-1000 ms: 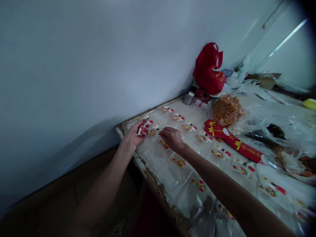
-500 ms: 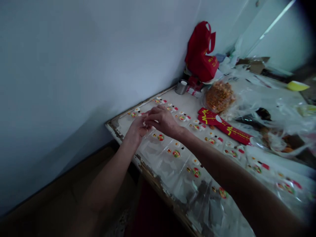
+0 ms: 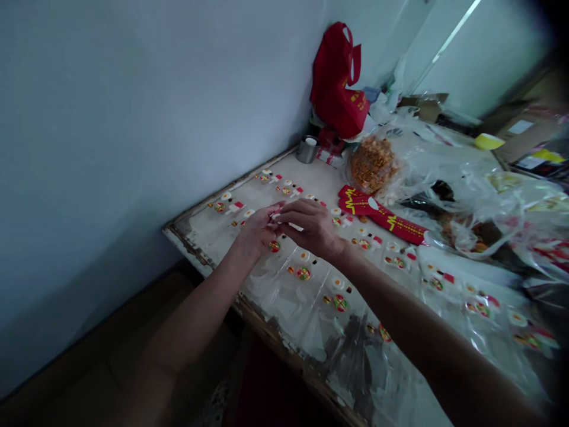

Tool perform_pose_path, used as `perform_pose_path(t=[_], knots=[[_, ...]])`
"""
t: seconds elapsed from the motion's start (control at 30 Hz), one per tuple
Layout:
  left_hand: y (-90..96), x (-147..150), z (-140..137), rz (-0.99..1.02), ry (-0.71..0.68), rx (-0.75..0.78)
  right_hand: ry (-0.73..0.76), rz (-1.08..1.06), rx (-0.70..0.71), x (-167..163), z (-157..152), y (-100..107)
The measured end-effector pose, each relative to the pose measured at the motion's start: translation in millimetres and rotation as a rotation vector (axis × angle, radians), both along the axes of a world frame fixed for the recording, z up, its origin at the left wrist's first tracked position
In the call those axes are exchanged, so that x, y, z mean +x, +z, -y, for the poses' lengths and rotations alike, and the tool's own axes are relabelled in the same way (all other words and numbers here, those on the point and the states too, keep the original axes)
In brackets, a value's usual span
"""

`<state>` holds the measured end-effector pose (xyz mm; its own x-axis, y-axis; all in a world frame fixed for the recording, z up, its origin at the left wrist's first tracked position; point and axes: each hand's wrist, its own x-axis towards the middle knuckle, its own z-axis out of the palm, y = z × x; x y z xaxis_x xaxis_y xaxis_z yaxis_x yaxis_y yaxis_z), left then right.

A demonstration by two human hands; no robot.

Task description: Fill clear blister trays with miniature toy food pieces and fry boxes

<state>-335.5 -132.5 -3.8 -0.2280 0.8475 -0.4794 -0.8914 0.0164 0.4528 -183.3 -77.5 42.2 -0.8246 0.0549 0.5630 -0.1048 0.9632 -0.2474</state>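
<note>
My left hand [image 3: 259, 231] is half curled, palm turned up, with tiny red and white bits showing at its fingers. Over it, my right hand [image 3: 313, 225] pinches at something small and pale, too small to name. Both hands meet just above the table, over rows of miniature food pieces. Each little group has a fried egg [image 3: 338, 284], a round red and green piece [image 3: 340, 303], a burger-like piece [image 3: 326, 299] and a small dark piece [image 3: 349, 290]. Some groups also have a red and white piece [image 3: 235, 206]. Clear plastic [image 3: 306, 320] lies under many of them.
Along the wall stand a metal cup [image 3: 307, 149] and a red cloth bag [image 3: 335, 83]. A clear bag of orange-brown bits [image 3: 373, 165], a red and yellow strip [image 3: 384, 216] and crumpled plastic bags [image 3: 462, 178] cover the right side. The worn table edge [image 3: 267, 332] runs nearest me.
Both hands have moved right across the table, uncovering a red and white piece at the left. They stay together. The camera view has shifted, so objects sit farther left.
</note>
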Motion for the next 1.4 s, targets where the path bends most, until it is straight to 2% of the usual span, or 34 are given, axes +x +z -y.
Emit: perform_pose_path(t=[0.07, 0.17, 0.27, 0.37, 0.4, 0.47, 0.53, 0.6, 0.63, 0.77, 0.83, 0.93, 1.0, 1.07, 1.13, 1.23, 1.3, 1.37, 1.4], knots=[[5.2, -7, 4, -0.058, 0.039, -0.030, -0.095, -0.049, -0.038, 17, 6, -13], [13.0, -15, 11, -0.125, 0.110, -0.034, -0.184, 0.087, 0.078, 37, 15, -42], [15.8, -13, 14, -0.114, 0.097, 0.058, -0.256, 0.266, 0.223, 38, 21, -69], [11.5, -6, 13, -0.108, 0.106, 0.119, -0.289, 0.353, 0.259, 33, 28, -79], [9.2, -3, 13, -0.107, 0.117, 0.125, -0.290, 0.355, 0.227, 33, 29, -78], [5.4, 3, 13, -0.102, 0.127, 0.121, -0.324, 0.274, 0.076, 33, 28, -69], [3.6, 10, 14, -0.104, 0.113, 0.116, -0.381, 0.099, -0.123, 35, 22, -53], [4.4, 20, 11, -0.102, 0.066, 0.111, -0.373, -0.038, -0.226, 35, 13, -34], [5.6, 26, 9, -0.095, 0.045, 0.107, -0.332, -0.046, -0.205, 34, 9, -25], [12.1, 50, -2, -0.035, -0.015, 0.075, -0.199, 0.116, 0.039, 29, -4, -1], [14.8, 58, -5, -0.006, -0.091, 0.045, -0.167, 0.100, 0.022, 34, -7, 6], [16.8, 61, -2, -0.010, -0.157, -0.064, -0.151, -0.027, -0.233, 61, -7, 14], [16.5, 61, 3, -0.043, -0.103, -0.141, -0.260, -0.096, -0.429, 89, -2, 13], [15.3, 62, 7, -0.083, -0.032, -0.163, -0.384, -0.134, -0.521, 117, 6, 2], [13.7, 66, 8, -0.116, 0.011, -0.129, -0.412, -0.111, -0.456, 138, 16, -18], [11.7, 78, 9, -0.123, 0.052, -0.102, -0.366, 0.111, -0.106, 145, 35, -50], [11.2, 87, 11, -0.100, 0.055, -0.081, -0.359, 0.275, 0.105, 140, 48, -63], [11.1, 95, 15, -0.079, 0.035, -0.057, -0.372, 0.346, 0.187, 133, 58, -65], [11.0, 98, 18, -0.071, 0.028, -0.045, -0.386, 0.345, 0.168, 131, 61, -63]])
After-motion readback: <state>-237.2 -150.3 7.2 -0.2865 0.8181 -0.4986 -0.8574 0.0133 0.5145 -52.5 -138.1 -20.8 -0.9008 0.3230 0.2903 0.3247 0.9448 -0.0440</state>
